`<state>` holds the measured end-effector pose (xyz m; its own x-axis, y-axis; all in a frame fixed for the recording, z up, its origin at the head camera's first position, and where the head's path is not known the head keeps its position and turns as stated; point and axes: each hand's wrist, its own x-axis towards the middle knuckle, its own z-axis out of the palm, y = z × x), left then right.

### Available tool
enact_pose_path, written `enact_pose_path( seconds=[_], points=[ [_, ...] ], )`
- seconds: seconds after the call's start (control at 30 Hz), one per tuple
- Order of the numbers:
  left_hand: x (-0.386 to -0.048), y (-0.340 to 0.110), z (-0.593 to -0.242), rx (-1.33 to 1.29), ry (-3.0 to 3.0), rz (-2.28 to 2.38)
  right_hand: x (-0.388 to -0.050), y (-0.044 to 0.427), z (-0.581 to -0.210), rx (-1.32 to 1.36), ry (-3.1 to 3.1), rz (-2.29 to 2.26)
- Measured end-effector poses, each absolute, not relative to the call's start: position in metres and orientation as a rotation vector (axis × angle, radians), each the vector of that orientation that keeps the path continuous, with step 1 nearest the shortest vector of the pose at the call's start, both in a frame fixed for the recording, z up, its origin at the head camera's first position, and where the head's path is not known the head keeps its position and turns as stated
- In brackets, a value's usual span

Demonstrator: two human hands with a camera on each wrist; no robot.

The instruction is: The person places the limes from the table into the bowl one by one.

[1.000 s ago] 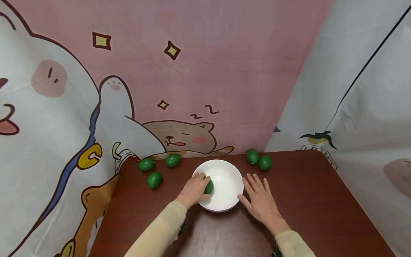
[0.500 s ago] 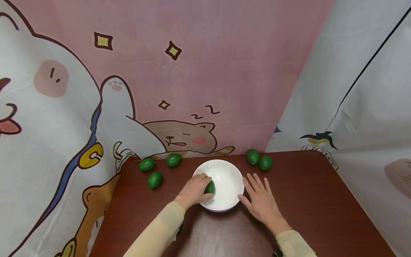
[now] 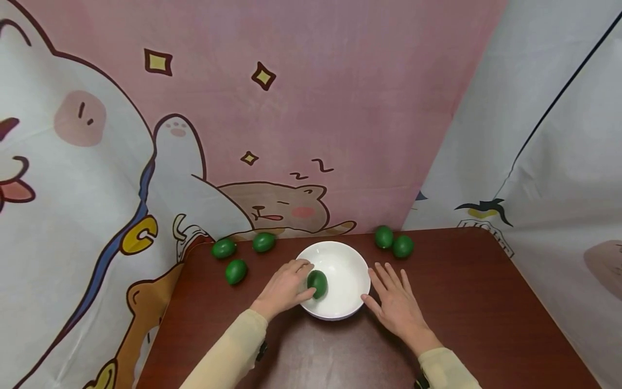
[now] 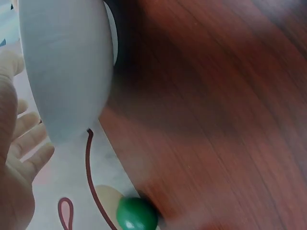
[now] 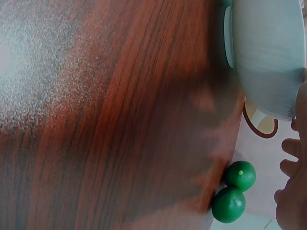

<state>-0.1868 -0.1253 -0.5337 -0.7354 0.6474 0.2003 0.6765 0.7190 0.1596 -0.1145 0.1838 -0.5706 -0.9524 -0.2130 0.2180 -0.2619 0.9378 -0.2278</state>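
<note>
Here's the lime sitting in the left part of the white bowl, just below the middle of the frame, and the left hand curves loosely around its left side, fingers and thumb parted wide, gripping nothing! The thumb tip comes in so close that I can't tell whether it brushes the peel. Across at the bowl's right edge, the right hand lies with fingers spread, also holding nothing, its thumb at or just beside the rim. Good technique here, I'd say: keep that thumb and those fingers apart, lift them over the rim rather than dragging sideways, and let the right hand steady the bowl against a nudge. Further back on the bench, three limes sit left of the bowl, two more limes upper right of it.
</note>
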Motion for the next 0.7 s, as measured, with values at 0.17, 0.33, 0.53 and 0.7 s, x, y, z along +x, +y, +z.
enact_pose_path(
  seconds=[0.17,0.33,0.53,0.7],
  points=[
    [-0.188,-0.138,-0.535,-1.022,-2.755,-0.367,-0.114,0.185,-0.573,0.373,-2.857,0.388],
    [-0.187,-0.147,-0.534,-0.956,-2.760,-0.446,-0.113,0.184,-0.573,0.371,-2.841,0.425],
    [-0.187,-0.159,-0.537,-0.863,-2.797,-0.485,-0.113,0.183,-0.571,0.356,-2.877,0.443],
    [-0.190,-0.169,-0.542,-0.804,-2.787,-0.493,-0.113,0.183,-0.571,0.345,-2.881,0.442]
  ],
)
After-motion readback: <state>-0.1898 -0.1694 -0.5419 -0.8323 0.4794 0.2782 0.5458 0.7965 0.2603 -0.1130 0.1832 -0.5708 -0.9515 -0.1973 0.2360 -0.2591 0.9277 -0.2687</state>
